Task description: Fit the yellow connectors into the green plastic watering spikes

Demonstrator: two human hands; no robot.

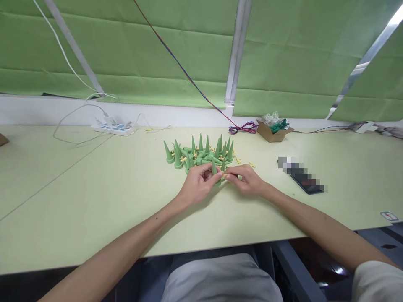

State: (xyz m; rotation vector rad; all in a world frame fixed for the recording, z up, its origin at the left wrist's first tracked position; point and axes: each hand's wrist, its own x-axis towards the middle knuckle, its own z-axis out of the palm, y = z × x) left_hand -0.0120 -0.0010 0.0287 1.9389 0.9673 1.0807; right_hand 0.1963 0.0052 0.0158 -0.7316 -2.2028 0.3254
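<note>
My left hand (200, 182) is closed around a green pointed cone (214, 167) held upright just above the table, its lower part mostly hidden by my fingers. My right hand (245, 178) meets it from the other side, thumb and forefinger pinched on a small yellow piece (224, 176) that touches or nearly touches the cone's base. Behind both hands lies a heap of similar green cones (178, 157), some standing on round bases, others tipped over. Small yellow pieces (238, 160) are scattered among them and to their right.
The pale table (103, 209) reaches back to a wall with green blinds. A white power strip (115, 129) lies at back left. Coiled wires (244, 128) and a cardboard box (273, 133) with plastic and green material sit at back right. A dark phone-like object (307, 182) lies right.
</note>
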